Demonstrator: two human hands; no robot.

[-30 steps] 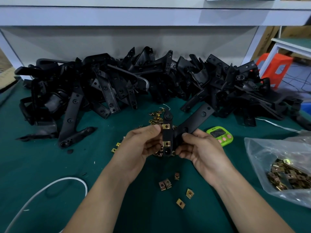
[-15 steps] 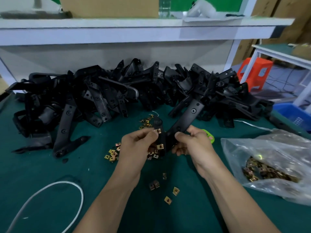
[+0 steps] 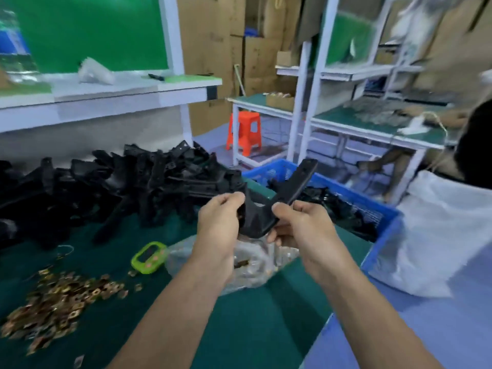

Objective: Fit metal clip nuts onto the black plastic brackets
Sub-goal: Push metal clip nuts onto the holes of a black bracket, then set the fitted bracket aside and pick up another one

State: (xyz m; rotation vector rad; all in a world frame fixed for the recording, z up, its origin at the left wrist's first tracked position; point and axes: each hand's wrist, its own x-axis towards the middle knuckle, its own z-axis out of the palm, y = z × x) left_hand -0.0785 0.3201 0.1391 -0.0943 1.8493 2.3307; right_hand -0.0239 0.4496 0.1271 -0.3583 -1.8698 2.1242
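The left hand [image 3: 218, 222] and right hand [image 3: 300, 227] gripped the black bracket [image 3: 257, 218] with curled fingers [image 3: 231, 198], its long arm slanting up-right toward the blue crate [image 3: 386, 235], nearer the right hand.

A black L-shaped bracket [image 3: 292, 187] is held aloft; brass clip nuts [image 3: 53, 307] lie heaped lower left.
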